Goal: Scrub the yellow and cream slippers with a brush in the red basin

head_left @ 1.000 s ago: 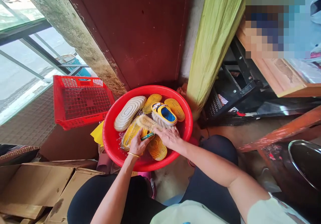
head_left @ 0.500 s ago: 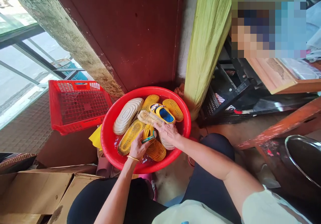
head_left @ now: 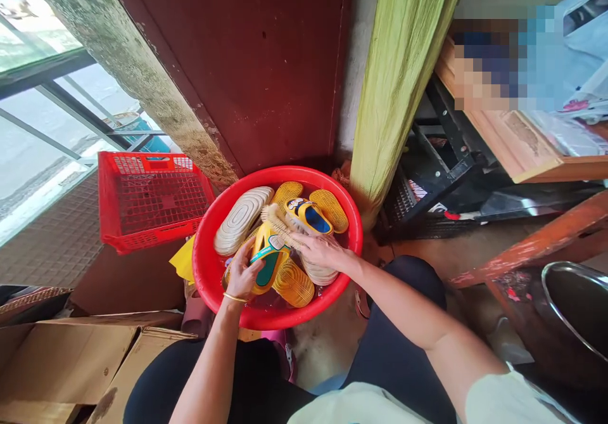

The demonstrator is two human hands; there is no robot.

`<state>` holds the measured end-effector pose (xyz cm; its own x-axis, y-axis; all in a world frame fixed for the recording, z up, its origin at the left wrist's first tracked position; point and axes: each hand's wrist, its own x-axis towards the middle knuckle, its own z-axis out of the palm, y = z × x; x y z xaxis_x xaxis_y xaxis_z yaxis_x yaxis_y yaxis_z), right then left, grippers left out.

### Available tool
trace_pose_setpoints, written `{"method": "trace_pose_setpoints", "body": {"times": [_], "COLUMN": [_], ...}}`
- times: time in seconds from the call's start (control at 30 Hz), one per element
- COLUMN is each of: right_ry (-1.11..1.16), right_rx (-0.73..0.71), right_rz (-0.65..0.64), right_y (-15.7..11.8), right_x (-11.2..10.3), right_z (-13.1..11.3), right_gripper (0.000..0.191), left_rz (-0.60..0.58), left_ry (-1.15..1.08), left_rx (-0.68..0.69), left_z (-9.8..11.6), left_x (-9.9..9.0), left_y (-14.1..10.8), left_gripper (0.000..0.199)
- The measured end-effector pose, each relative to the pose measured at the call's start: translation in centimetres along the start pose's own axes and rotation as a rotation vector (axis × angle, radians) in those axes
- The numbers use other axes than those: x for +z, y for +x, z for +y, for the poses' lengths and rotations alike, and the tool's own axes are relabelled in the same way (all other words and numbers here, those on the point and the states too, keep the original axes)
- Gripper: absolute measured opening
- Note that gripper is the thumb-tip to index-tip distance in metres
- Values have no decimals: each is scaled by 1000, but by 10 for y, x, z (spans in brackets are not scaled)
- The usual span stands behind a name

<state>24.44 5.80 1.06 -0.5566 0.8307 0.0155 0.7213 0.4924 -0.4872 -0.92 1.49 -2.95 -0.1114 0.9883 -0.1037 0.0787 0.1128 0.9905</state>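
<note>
In the head view, my left hand (head_left: 246, 273) is closed around a yellow slipper with a green insole (head_left: 270, 265), held over the red basin (head_left: 204, 272). My right hand (head_left: 323, 250) grips a pale scrubbing brush (head_left: 280, 222), its bristled end close to the slipper's strap. Around them in the basin's water lie a yellow slipper with a blue insole (head_left: 317, 218), yellow slippers turned sole up, one of them (head_left: 295, 282) just below my hands, and a white-soled shoe (head_left: 242, 218). Another whitish sole (head_left: 321, 273) shows partly under my right hand.
A red plastic crate (head_left: 152, 202) stands left of the basin. Cardboard boxes (head_left: 66, 360) lie at the lower left. A yellow-green curtain (head_left: 384, 94) hangs behind the basin's right side. To the right are a wooden table (head_left: 536, 151) and a metal-rimmed pot (head_left: 579, 303).
My left hand has moved slightly left and turned the slipper, so its green insole now shows. My right hand stays near the same place with the brush. The view has shifted a little.
</note>
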Motion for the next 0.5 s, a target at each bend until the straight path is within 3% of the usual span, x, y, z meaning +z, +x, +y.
{"method": "trace_pose_setpoints", "body": {"times": [0.2, 0.37, 0.5], "right_ry": [81, 89, 45], "right_rx": [26, 45, -18], "right_rz": [-343, -160, -360], "right_y": [-16, -27, -40], "right_x": [-17, -28, -24], "right_z": [5, -14, -38], "right_gripper": [41, 48, 48], "left_rz": [233, 304, 376], "left_ry": [-208, -417, -392], "left_rx": [-154, -215, -142], "left_z": [-5, -8, -8], "left_x": [-9, 0, 18], "left_y": [6, 16, 15], "left_gripper": [78, 59, 64]}}
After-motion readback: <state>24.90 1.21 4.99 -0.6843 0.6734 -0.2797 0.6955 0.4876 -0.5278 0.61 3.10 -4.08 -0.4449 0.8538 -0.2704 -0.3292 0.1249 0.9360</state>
